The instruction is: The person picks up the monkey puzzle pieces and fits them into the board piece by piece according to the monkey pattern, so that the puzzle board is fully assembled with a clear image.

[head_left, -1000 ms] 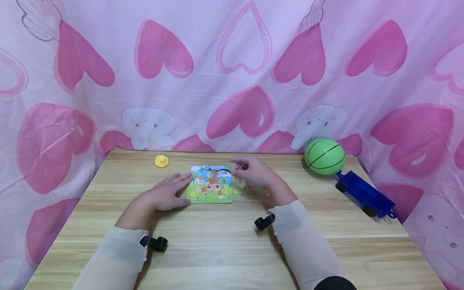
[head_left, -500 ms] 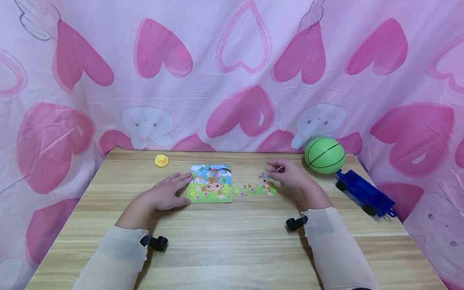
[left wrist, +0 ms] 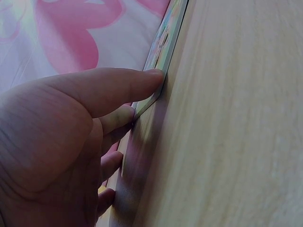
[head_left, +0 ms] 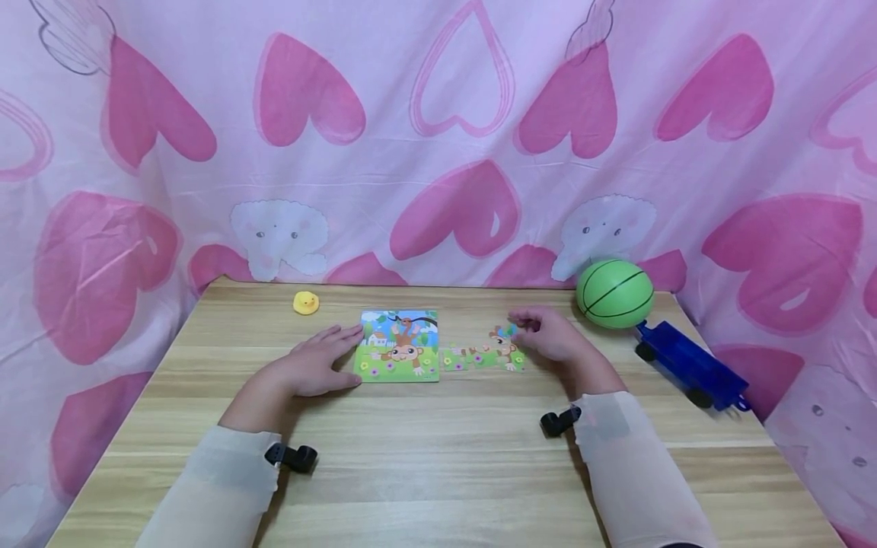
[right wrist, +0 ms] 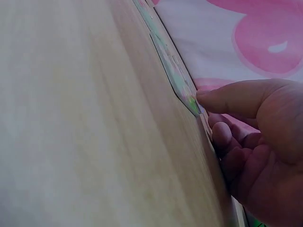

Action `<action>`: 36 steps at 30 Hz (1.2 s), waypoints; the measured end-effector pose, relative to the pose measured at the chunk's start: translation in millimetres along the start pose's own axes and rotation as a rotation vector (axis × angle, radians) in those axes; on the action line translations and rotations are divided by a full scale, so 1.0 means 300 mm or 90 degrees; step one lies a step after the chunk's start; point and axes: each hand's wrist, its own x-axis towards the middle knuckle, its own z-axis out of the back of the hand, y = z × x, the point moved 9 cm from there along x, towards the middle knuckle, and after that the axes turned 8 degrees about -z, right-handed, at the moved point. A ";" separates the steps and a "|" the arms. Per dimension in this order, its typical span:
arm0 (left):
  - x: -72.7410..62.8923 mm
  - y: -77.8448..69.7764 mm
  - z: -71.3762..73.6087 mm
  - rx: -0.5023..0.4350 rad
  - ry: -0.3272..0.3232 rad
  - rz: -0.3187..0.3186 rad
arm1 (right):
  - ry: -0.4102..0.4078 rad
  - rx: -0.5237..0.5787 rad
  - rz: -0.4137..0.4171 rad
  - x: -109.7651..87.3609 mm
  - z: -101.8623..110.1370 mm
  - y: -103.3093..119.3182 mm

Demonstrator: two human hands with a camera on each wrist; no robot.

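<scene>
A square picture board [head_left: 399, 346] showing a monkey lies flat on the table. My left hand [head_left: 308, 365] rests at its left edge, fingers fairly straight; in the left wrist view, the thumb [left wrist: 118, 87] touches the near corner. Right of the board lies a partly joined strip of jigsaw pieces [head_left: 479, 358] with grass and flowers. My right hand [head_left: 551, 335] is at the strip's far right end, thumb and fingertips pinching a puzzle piece [head_left: 505, 332] with some blue on it. In the right wrist view, the other fingers [right wrist: 232, 163] are curled; the fingers partly hide the piece.
A yellow rubber duck [head_left: 306, 303] stands at the back left of the wooden table [head_left: 411, 472]. At the back right are a green ball [head_left: 614, 294] and a blue toy trailer [head_left: 692, 365]. A pink heart-patterned cloth [head_left: 452, 205] hangs behind the table.
My right hand has moved right from beside the board to the strip's right end, then slightly lower onto the pieces there. The left hand has stayed at the board.
</scene>
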 end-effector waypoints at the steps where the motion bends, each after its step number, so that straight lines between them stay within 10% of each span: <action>1: 0.000 0.000 0.001 -0.001 0.000 0.000 | 0.000 -0.004 -0.001 0.000 -0.002 -0.001; 36: -0.003 0.005 0.001 -0.001 0.001 0.008 | -0.015 -0.018 -0.045 -0.003 -0.006 0.007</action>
